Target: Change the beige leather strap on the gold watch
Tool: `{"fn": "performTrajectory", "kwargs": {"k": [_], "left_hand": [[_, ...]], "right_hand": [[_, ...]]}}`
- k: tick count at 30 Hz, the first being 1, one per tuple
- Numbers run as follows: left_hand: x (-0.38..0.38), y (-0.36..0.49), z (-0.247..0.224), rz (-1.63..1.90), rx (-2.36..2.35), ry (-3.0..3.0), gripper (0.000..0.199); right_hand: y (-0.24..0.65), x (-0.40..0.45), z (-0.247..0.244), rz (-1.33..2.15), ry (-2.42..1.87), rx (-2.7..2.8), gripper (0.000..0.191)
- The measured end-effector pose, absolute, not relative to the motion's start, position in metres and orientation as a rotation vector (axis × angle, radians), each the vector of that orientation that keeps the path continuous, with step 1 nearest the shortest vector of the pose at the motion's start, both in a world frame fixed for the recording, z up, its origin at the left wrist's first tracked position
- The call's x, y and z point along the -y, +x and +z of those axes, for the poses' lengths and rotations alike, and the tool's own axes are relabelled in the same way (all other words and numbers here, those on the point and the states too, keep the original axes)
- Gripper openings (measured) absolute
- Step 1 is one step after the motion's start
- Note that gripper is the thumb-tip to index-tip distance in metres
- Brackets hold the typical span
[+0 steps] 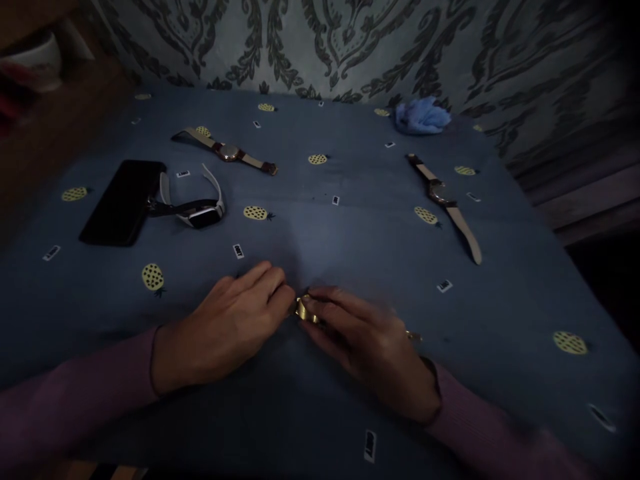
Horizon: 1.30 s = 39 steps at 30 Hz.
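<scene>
A gold-coloured wristwatch [307, 309] is held low over the front middle of the table. The fingers of my right hand [373, 340] are wrapped round it from the right and hide most of it. A gold end [414, 335], seemingly of its band, shows past the knuckles. My left hand [240, 313] is closed, with thumb and fingertips pressed together at the watch's left edge. What those fingertips pinch is hidden. The wristwatch with a dark case [438, 192] and pale-backed strap lies unfastened to the right.
On the patterned tablecloth [350, 253] lie a black phone [123, 203], a white-strapped smartwatch [206, 216] and another strap watch [230, 153]. A crumpled blue cloth [423, 116] sits by the wall [300, 40]. A white bowl [37, 63] stands on the wooden shelf at left.
</scene>
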<state>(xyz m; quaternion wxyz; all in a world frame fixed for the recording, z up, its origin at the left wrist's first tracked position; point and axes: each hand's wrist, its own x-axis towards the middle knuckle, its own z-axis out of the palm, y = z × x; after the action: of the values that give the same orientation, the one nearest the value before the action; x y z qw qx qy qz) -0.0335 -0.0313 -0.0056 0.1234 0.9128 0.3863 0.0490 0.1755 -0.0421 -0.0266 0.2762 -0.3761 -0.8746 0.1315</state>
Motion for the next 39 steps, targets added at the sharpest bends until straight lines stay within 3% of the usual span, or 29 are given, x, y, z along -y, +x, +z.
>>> {"fn": "performTrajectory", "kwargs": {"k": [39], "left_hand": [[0.015,-0.034,0.012,0.000,-1.027,2.483,0.012]], "right_hand": [[0.178,0.035,-0.023,0.525,-0.981,2.334,0.014]]}}
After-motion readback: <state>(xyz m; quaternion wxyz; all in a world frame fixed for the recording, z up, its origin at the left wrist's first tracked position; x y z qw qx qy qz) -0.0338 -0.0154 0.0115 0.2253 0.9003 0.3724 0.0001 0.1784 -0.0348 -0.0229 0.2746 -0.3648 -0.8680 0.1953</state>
